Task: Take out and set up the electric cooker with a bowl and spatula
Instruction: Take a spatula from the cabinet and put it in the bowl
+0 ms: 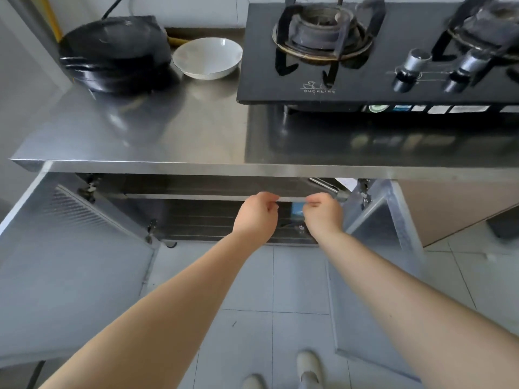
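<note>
The black electric cooker (116, 53) stands at the back left of the steel counter (168, 130), its cord running up behind it. A white bowl (207, 58) sits right beside it, upright and empty. Below the counter the cabinet is open. My left hand (257, 216) and my right hand (323, 213) reach side by side into it, fingers curled at the front edge of the inner shelf (182, 196). A thin pale strip (292, 199) spans between them; I cannot tell what it is. A metal handle (323, 184) pokes out above my right hand.
A black two-burner gas stove (379, 51) fills the right of the counter. Both cabinet doors hang open, the left door (70, 248) and the right door (376, 262). Grey tiled floor and my shoes (307, 366) lie below.
</note>
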